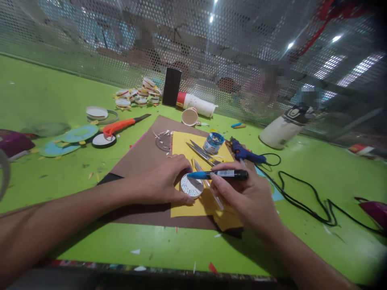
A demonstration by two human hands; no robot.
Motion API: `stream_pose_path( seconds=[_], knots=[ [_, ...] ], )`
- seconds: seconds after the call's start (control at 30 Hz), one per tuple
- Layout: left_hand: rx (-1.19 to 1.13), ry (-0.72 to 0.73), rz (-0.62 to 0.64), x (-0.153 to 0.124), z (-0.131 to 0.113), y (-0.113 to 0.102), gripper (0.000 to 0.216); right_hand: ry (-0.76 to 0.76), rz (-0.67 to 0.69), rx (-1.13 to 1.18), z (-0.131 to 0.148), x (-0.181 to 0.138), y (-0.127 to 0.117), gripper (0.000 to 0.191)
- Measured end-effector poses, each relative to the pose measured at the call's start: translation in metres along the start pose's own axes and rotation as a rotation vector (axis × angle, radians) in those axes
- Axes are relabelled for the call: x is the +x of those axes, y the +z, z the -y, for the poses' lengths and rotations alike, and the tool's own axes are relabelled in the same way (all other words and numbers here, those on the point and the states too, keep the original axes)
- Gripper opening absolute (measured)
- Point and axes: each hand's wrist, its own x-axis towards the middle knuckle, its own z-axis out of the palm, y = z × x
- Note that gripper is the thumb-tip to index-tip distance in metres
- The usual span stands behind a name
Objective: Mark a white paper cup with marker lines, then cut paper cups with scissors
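Note:
My left hand [160,181] is closed on a small white dotted paper disc [191,187], pinning it to a yellow sheet [193,161] that lies on brown card [142,159]. My right hand [248,197] grips a marker [220,174] with a blue cap and black barrel, held level, its blue end just above the disc. Silver scissors [202,153] lie on the yellow sheet behind the hands. A small blue-rimmed tub [213,143] of bits stands beside them.
A blue glue gun [244,153] with a black cord [305,193] lies right of the card. At left are an orange knife [122,125], blue paper discs [71,139] and tape rolls. Stacked cups [198,105], a black box [171,86] and a white bottle [282,129] stand by the mesh wall.

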Motion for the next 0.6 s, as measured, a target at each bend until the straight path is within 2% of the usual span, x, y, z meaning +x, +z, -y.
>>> stream_pose_path(
  seconds=[0.2, 0.37, 0.6],
  knots=[
    [0.009, 0.004, -0.004, 0.001, 0.000, 0.000, 0.044, -0.197, -0.002, -0.207, 0.009, 0.001, 0.001, 0.005],
    [0.005, -0.002, -0.006, 0.001, -0.001, -0.001, 0.044, -0.270, 0.020, -0.252, 0.012, -0.002, 0.005, 0.004],
    [0.019, 0.016, -0.022, 0.001, 0.001, 0.000, 0.044, -0.251, -0.193, -0.244, 0.013, -0.005, 0.003, 0.006]
  ],
)
